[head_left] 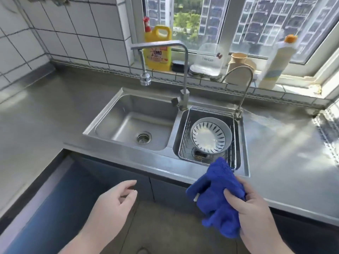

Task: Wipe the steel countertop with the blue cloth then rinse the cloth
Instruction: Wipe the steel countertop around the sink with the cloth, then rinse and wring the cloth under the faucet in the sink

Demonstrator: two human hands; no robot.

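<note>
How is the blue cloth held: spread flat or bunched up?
Bunched up: the blue cloth hangs in folds from the right hand, clear of the steel countertop.

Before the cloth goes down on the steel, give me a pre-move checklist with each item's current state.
1. Blue cloth in the right hand: ok, firm grip.
2. Left hand free: ok, open, holding nothing.
3. Cloth touching the steel countertop: not ok, held in front of it.
4. Countertop to the right of the sink bare: ok.
5. Left sink basin free for rinsing: ok.
6. Cloth wet: cannot tell.
</note>
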